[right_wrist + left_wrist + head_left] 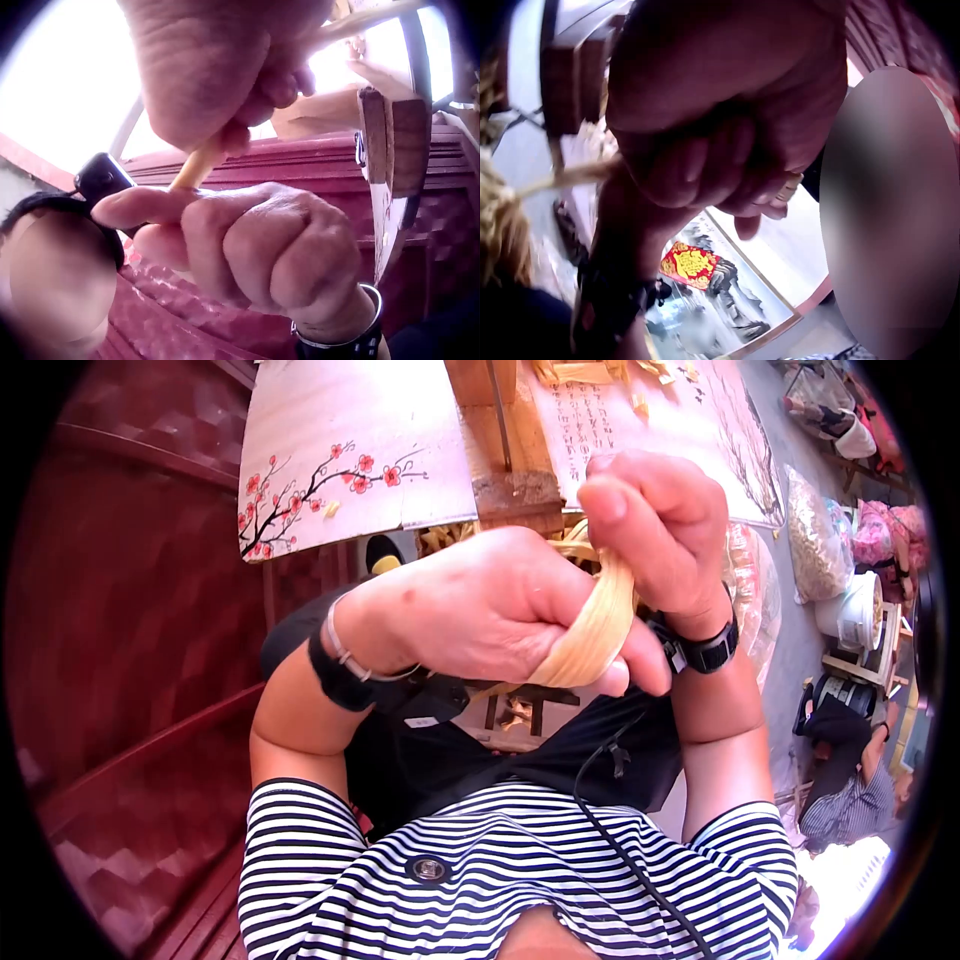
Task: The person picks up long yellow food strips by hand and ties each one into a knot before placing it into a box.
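In the head view, a pale yellow flat strip [590,630] loops over the fingers of the left hand [470,600], which grips it at the middle. The right hand [660,530], curled and raised just beside it, grips the strip's upper part. The left wrist view shows the left hand [727,112] with curled fingers and a thin length of strip [570,178] running off to one side. Between the right hand [217,67] above and the left hand [262,247] below, a short piece of strip [196,169] shows in the right wrist view.
Ahead lies a white board [400,420] printed with blossoms, with a wooden upright [510,450] at its middle. Dark red panelling [130,610] stands at the left. On the right are bags [815,540], a white bucket [855,605] and a seated person [850,790].
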Demonstrator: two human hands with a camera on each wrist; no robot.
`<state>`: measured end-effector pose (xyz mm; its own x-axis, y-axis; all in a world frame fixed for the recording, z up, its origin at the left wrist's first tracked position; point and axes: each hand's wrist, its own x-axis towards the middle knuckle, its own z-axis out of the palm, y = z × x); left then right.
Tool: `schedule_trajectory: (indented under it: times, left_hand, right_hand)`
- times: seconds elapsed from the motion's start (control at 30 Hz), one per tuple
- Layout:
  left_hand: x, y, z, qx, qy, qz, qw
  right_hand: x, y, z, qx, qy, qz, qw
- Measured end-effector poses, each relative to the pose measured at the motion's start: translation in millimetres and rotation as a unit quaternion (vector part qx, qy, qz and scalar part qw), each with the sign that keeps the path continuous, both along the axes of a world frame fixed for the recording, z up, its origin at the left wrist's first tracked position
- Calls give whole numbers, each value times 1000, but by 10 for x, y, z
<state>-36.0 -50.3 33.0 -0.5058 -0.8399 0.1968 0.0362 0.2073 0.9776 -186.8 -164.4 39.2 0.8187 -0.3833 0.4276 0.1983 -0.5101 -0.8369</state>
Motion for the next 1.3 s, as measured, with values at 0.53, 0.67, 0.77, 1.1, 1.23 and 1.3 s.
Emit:
schedule_trajectory:
  times: [0.53, 0.67, 0.77, 1.1, 1.23, 1.3]
  left_hand:
    - [186, 254, -9, -365, -267, 479, 753]
    - [143, 251, -81, -194, -229, 422, 855]
    - [161, 277, -170, -243, -341, 406, 812]
    - [413, 270, -95, -234, 33, 389, 890]
    - [388, 298, -121, -31, 104, 410, 906]
    - [377, 287, -140, 61, 145, 295, 942]
  right_hand:
    - [122, 472, -67, 452, -93, -20, 887]
    - [83, 336, -217, 72, -19, -37, 997]
    - [158, 396, -219, -122, 48, -77, 988]
    - [-5, 305, -173, 437, 171, 135, 873]
    - [31, 294, -174, 524, 167, 118, 827]
    - [38, 295, -156, 505, 229, 104, 826]
